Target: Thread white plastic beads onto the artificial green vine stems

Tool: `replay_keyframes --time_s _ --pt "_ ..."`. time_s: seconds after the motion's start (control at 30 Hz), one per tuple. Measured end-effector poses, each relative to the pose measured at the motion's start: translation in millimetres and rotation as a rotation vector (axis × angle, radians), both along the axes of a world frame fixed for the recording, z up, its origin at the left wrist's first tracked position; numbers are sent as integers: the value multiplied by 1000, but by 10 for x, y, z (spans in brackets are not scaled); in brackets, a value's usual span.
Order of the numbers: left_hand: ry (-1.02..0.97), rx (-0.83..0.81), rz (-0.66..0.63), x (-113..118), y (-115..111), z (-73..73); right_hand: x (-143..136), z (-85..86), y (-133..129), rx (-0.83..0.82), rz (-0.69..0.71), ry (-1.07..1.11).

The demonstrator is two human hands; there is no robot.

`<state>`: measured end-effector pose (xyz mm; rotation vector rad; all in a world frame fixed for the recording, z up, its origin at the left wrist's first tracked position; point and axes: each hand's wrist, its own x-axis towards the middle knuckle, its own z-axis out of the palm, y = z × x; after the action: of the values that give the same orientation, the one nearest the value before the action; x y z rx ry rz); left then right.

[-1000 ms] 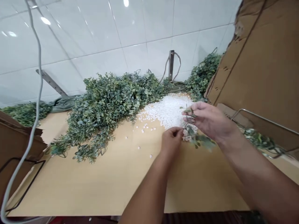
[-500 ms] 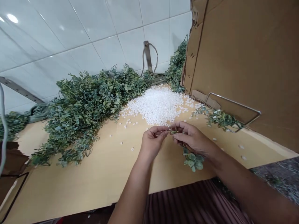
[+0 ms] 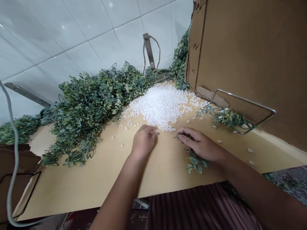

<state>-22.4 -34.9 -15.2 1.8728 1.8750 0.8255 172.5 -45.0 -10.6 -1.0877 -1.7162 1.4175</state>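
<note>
My right hand pinches the thin stem end of an artificial eucalyptus sprig. Its leaves hang below the palm, over the board. My left hand is apart from the sprig, low over the board at the near edge of a heap of small white plastic pieces. Thumb and fingers of that hand are drawn together; whether a piece is between them is hidden. A large pile of artificial greenery lies to the left of the heap.
A tall cardboard box stands at the right. Before it, a bent wire frame holds another leafy sprig. Loose white pieces lie scattered over the tan board. A grey cable hangs at the left; white tiles line the back.
My hands were together at the sprig's stem; the left has let go and moved left to the heap's near edge. The right still holds the sprig. The view has shifted slightly.
</note>
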Motion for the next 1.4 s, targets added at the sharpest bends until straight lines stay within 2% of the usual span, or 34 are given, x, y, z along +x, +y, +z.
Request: replay_keyframes --time_s 0.1,0.2,0.27,0.33,0.47,0.57,0.7,0.8,1.0,1.4 --pt "237 29 -8 65 108 -24 28 -47 13 -29 -6 35" --pt "239 71 -23 129 205 -28 47 -82 -2 -39 -22 22" --pt "75 82 0 139 245 -31 54 -89 -11 -32 -31 14" --pt "-215 53 44 140 242 -29 52 -86 -13 -21 -37 14" --pt "-784 -142 38 220 103 17 19 -81 -8 -10 -20 25" --pt "-938 -267 11 337 -20 65 -14 -84 -16 -4 -11 23" --pt "-975 -309 -23 432 -78 70 -32 -91 -37 -69 -61 33" --pt "-981 -325 -3 432 -74 44 -33 -89 -42 -161 -76 41" --pt "-967 -351 -21 418 -78 27 -42 -92 -29 -21 -145 -41" --pt "-1097 -352 -95 416 -67 33 -37 -104 -66 35 -235 -19"
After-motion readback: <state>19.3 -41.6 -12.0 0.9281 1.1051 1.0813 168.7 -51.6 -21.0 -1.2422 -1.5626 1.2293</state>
